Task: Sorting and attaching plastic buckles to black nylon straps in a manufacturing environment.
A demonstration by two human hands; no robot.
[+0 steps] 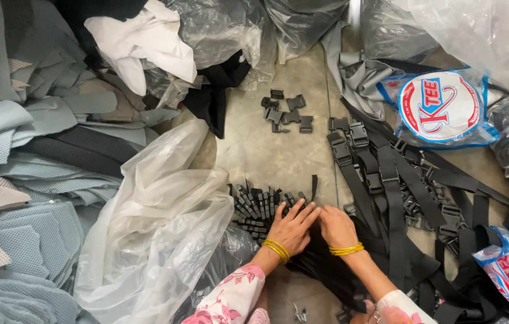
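— Pressing both palms down on the concrete floor (pixel 266 150), a person works over a heap of black plastic buckles (pixel 260 207); the left hand (pixel 293 228) lies flat with fingers spread narrowly over the buckles' near edge, the right hand (pixel 335 225) flat beside it, touching it, on dark cloth (pixel 320 264). Neither grips anything that I can make out.

— And the straps?

— Black webbing straps (pixel 395 198), buckles already threaded on, lie fanned out just right of the hands. A few loose buckles (pixel 287 113) sit well apart, farther up the floor. A clear plastic bag (pixel 158 222) billows at the left, grey fabric pieces (pixel 32 180) beyond it.

— Which step, would you say?

— Gathering or sorting, I judge: buckles being evened into a pile. Picking one out would call for curled fingers and a pinch on a single piece.
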